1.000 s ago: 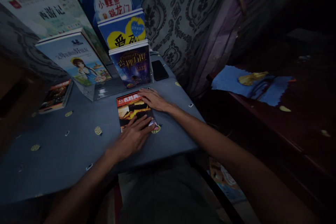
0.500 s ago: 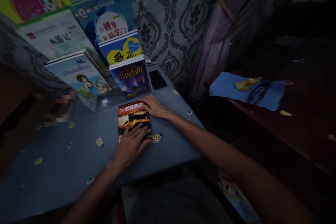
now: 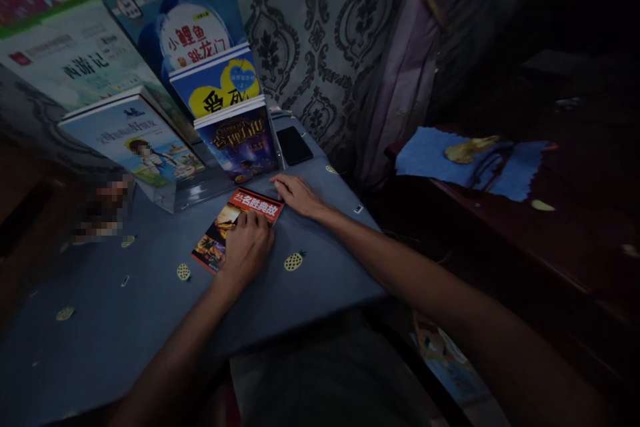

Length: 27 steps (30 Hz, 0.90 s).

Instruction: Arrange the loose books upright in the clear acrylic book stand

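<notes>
A small book with a red title band and a dark, golden cover picture lies tilted on the blue patterned tablecloth. On its cover rests my left hand, open, fingers close together and slightly bent, hiding the right and middle of the picture. My right hand lies at the book's upper right corner, loosely open, with its index finger pointing left. Whether it touches the book I cannot tell. Just behind, a purple-blue book stands in a clear display rack.
More picture books fill the rack, including a light-blue one and a yellow-blue one. A black phone lies beside it. Patterned curtain hangs behind. To the right, a blue cloth lies on a dark red surface.
The small book has turned clockwise, its lower end swinging left. My left hand has moved up its cover, and its fingers are less spread. The view has shifted slightly.
</notes>
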{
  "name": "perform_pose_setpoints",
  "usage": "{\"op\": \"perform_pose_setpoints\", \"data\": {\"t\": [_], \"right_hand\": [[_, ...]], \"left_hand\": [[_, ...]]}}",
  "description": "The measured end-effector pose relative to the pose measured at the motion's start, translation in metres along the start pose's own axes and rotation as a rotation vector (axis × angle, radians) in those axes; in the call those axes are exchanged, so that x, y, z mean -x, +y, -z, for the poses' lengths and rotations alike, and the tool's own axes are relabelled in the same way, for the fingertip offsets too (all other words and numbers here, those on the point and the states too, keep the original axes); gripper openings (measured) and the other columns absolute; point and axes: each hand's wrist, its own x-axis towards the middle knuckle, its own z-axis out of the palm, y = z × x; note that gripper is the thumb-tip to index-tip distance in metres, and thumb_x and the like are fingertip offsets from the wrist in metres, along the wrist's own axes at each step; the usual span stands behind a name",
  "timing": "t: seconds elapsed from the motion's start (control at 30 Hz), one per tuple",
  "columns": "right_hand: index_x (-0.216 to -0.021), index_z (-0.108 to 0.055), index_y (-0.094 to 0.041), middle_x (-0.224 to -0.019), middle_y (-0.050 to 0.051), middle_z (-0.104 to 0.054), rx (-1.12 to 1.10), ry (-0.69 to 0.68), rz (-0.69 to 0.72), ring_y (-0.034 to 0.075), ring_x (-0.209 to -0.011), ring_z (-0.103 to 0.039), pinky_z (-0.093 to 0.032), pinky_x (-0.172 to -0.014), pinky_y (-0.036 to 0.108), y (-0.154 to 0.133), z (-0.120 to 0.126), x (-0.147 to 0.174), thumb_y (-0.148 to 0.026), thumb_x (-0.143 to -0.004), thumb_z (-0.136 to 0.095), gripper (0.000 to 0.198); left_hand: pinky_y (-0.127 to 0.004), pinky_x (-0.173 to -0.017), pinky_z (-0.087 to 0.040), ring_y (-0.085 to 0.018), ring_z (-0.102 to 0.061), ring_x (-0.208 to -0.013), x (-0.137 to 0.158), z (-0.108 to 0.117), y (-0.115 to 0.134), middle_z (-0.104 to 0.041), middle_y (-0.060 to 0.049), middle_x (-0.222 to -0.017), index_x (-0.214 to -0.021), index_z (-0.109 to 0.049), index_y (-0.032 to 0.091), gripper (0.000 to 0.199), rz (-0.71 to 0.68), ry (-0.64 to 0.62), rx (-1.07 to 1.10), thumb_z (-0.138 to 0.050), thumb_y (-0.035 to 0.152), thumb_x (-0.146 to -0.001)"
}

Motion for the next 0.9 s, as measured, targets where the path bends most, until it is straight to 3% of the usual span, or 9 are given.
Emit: {"op": "perform_pose_setpoints", "data": {"t": [0.23, 0.7, 0.9], "right_hand": [[-0.122, -0.066, -0.017, -0.080, 0.001, -0.073, -0.050, 0.043, -0.006, 0.017, -0.075, -0.064, -0.047, -0.078, 0.029, 0.001, 0.002, 0.000, -0.023, -0.102, -0.041, 0.033], [-0.114, -0.070, -0.016, -0.077, 0.001, -0.073, -0.120, 0.229, 0.099, 0.017, -0.072, -0.064, -0.046, -0.075, 0.027, -0.009, 0.013, 0.004, -0.030, -0.102, -0.042, 0.034], [-0.107, -0.072, -0.015, -0.073, 0.001, -0.070, -0.112, 0.126, 0.154, 0.016, -0.072, -0.063, -0.042, -0.071, 0.025, -0.020, 0.015, 0.011, -0.030, -0.102, -0.044, 0.033]], "left_hand": [[-0.038, -0.074, -0.056, -0.032, -0.064, -0.110, -0.006, 0.003, -0.002, -0.068, -0.018, -0.111, -0.110, -0.068, 0.009, 0.040, -0.028, -0.040, -0.005, -0.032, 0.027, -0.104], [-0.036, -0.074, -0.055, -0.031, -0.070, -0.103, -0.008, 0.010, -0.007, -0.071, -0.018, -0.104, -0.105, -0.072, 0.011, 0.041, -0.032, -0.033, 0.035, -0.033, 0.024, -0.102], [-0.037, -0.073, -0.054, -0.032, -0.068, -0.106, -0.007, 0.007, -0.003, -0.070, -0.019, -0.106, -0.108, -0.072, 0.010, 0.043, -0.034, -0.033, 0.025, -0.031, 0.024, -0.103]]}}
